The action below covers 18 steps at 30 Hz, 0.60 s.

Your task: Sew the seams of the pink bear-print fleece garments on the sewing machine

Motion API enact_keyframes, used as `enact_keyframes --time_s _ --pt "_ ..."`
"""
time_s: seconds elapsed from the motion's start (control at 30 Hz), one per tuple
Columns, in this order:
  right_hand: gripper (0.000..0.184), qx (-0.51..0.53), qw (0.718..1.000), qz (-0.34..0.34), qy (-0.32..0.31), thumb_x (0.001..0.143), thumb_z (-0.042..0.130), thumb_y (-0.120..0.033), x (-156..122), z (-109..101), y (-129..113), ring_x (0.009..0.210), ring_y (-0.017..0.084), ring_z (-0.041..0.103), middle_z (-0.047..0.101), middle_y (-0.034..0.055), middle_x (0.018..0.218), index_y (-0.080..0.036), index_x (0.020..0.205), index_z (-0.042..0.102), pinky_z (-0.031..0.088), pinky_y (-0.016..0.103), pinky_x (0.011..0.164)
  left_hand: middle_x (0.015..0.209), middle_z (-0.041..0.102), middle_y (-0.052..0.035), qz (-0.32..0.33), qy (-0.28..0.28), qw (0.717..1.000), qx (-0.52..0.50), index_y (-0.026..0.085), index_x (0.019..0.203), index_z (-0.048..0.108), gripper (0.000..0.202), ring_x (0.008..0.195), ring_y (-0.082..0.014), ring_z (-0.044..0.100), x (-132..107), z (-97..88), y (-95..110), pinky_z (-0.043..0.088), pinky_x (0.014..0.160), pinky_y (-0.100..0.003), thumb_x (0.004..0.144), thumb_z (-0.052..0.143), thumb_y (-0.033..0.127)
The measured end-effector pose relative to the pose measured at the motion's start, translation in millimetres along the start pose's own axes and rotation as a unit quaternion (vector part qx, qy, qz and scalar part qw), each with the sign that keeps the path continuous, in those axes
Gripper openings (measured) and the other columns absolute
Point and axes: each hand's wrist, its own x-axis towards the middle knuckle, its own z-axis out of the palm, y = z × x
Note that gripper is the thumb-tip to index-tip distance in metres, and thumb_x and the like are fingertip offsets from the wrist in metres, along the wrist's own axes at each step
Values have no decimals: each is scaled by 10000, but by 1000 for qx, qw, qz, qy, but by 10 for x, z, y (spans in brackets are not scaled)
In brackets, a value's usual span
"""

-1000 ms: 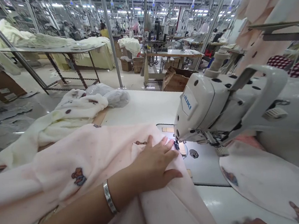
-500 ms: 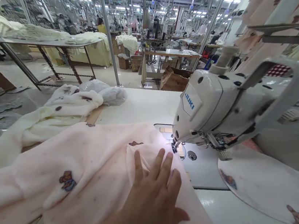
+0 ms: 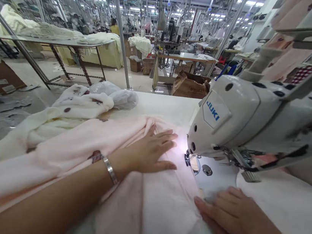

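**Head view, asker:** What are the 2 bare hands touching?

**Describer:** The left hand, with a silver bangle on its wrist, lies flat on pale pink fleece fabric, its fingers slightly apart, just beside the needle. The right hand rests flat on pale cloth at the lower right, in front of the machine. Both hands are open; neither pinches or clamps anything.

**Asker:** Where is the fabric?

**Describer:** It spreads over a white sewing table and runs up to the needle of a white JUKI sewing machine head.

**Asker:** What else is nearby?

**Describer:** On the table's far side, a heap of cream fleece touches a translucent plastic bag. Well beyond, a person in a yellow top is among rows of machines.
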Motion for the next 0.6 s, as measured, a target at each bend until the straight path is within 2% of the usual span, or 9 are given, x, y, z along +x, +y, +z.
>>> enact_keyframes --time_s 0.1,0.23,0.3,0.37,0.43,0.47,0.53,0.6 --pt "263 20 1000 20 -12 912 375 -194 118 62 121 567 132 533 584 -8 625 -171 1054 595 396 268 559 1422 324 -151 5 -2 1000 16 113 1301 395 642 1346 -222 218 129 -9 -214 -22 1096 -398 868 381 588" --pt "266 -12 999 42 -19 911 401 -242 164 180 255 607 129 557 619 9 695 -190 1087 594 422 273 647 1425 324 -135 5 4 999 42 127 1314 394 622 1333 -225 249 310 -43 -517 -97 1075 -418 882 362 573" --pt "288 -31 998 41 -24 901 421 -253 161 221 291 619 130 562 639 24 741 -187 1138 570 423 269 651 1426 325 -127 1 1 998 58 137 1308 406 597 1332 -221 249 382 -62 -655 -88 1076 -419 890 350 560" --pt "310 -41 998 37 -33 888 448 -247 161 218 298 633 135 567 645 30 764 -190 1177 544 423 262 638 1435 309 -121 -10 -8 997 70 145 1315 400 596 1340 -223 228 403 -59 -702 -49 1083 -427 890 346 560" --pt "275 -22 999 39 -20 880 462 -230 163 156 273 669 144 578 636 28 764 -204 1136 559 433 266 655 1452 265 -127 -48 -12 996 76 149 1335 373 614 1349 -249 195 340 -23 -576 1 1081 -468 885 339 566" --pt "242 4 999 39 -13 880 459 -218 159 105 247 665 141 577 626 24 752 -208 1094 571 437 257 642 1458 244 -137 -80 -8 994 79 146 1346 358 623 1352 -272 178 272 4 -436 32 1072 -500 884 335 565" --pt "163 59 997 43 -3 878 460 -205 120 -22 173 631 131 568 598 17 712 -208 993 576 439 234 582 1458 225 -170 -157 2 984 87 130 1359 338 634 1345 -331 163 82 57 -39 109 1034 -576 885 327 551" --pt "70 93 994 59 10 868 485 -214 38 -147 74 575 124 547 560 2 660 -207 895 549 428 225 519 1430 272 -206 -214 1 971 104 117 1340 375 613 1313 -392 211 -114 67 395 189 965 -646 883 333 524"
